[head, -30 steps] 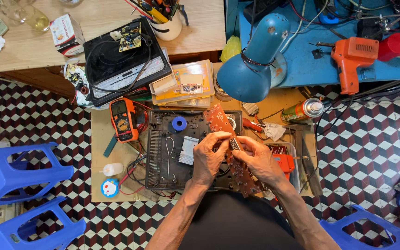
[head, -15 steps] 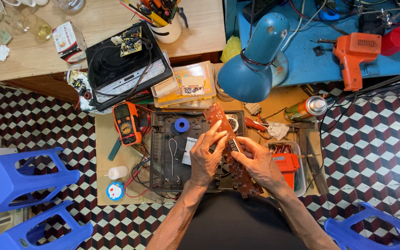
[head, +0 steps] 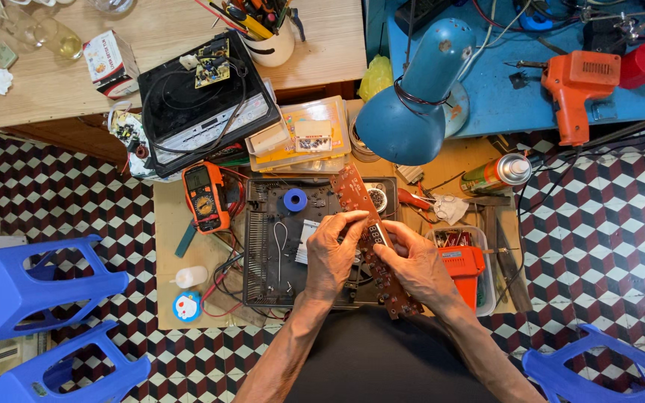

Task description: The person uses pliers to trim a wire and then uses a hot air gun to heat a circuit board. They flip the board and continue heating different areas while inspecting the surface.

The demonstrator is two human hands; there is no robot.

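Gripping long narrow reddish-brown circuit board [head: 371, 239] with both hands, held tilted over open dark plastic appliance casing [head: 278, 246] on low wooden table [head: 169, 216]. Left hand [head: 331, 254] closing on board's left edge, fingers curling over near small display part. Right hand [head: 418, 267] pinching board's right edge, lower end sticking out beneath. Blue tape roll [head: 295, 199] lying inside casing, just beside board's top end. Orange multimeter [head: 204, 195] sitting left of casing. Blue desk lamp [head: 412, 97] hanging above. Orange box in clear tray [head: 463, 263] touching right hand's side. Green spray can [head: 496, 173] lying well apart to the right.
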